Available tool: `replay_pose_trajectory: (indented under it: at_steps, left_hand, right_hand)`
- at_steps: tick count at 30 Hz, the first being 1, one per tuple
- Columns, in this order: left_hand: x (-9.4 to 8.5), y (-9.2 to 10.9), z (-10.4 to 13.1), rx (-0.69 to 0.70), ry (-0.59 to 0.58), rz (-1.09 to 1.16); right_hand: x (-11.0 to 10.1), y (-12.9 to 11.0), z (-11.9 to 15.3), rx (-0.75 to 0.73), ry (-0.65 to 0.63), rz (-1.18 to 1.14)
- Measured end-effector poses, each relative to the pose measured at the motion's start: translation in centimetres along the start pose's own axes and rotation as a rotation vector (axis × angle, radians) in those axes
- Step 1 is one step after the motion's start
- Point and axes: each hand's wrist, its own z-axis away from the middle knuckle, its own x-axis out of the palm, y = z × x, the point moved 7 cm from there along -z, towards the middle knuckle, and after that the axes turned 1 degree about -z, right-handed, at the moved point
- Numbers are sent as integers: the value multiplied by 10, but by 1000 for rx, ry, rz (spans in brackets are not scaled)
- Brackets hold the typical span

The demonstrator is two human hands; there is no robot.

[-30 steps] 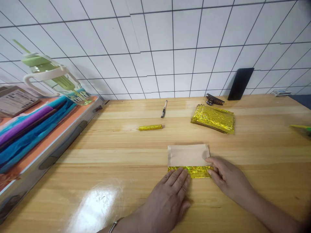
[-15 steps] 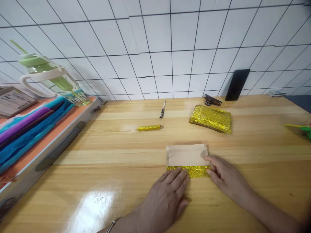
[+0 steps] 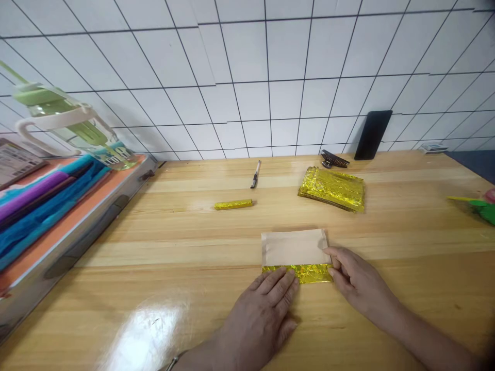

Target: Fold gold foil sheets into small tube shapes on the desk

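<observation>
A gold foil paper sheet (image 3: pixel 292 248) lies on the table with its plain beige side up. Its near edge is folded over, so a shiny gold strip shows along the front. My left hand (image 3: pixel 263 309) lies flat, fingertips pressing on the left half of that strip. At the right edge, my right hand (image 3: pixel 359 281) is closed, thumb and index finger pinching the sheet near the fold. Beyond the sheet, a thin gold foil roll (image 3: pixel 233 204) lies to the left. Farther right is a stack of gold foil sheets (image 3: pixel 332 189).
A pen (image 3: pixel 256 174), a dark hair claw clip (image 3: pixel 334 159) and an upright black phone-like slab (image 3: pixel 373 135) are near the tiled wall. On the left, a box (image 3: pixel 127 178) carries coloured material and a green-lidded bottle (image 3: pixel 73 123). A green object (image 3: pixel 483 210) is at the right edge.
The whole view has shifted slightly, so things appear a little farther left. Both hands keep their places on the sheet, with no visible change in the fold.
</observation>
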Motion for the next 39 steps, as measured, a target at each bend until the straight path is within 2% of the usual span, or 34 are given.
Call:
replay_pose_trajectory:
  at_steps: [11, 15, 21, 29, 39]
  left_hand:
    - [0, -2, -1, -19, -31, 58]
    - [0, -2, -1, -20, -28, 63]
    - [-4, 0, -2, -28, -47, 77]
    - [-6, 0, -4, -27, -36, 86]
    - [-10, 0, -3, -42, -56, 130]
  right_hand:
    - [-5, 2, 0, -15, 39, -47]
    - [-4, -5, 1, -86, 5, -29]
    - [-2, -18, 3, -211, -9, 186]
    - [3, -46, 10, -551, -96, 530]
    - [8, -44, 13, -572, -118, 557]
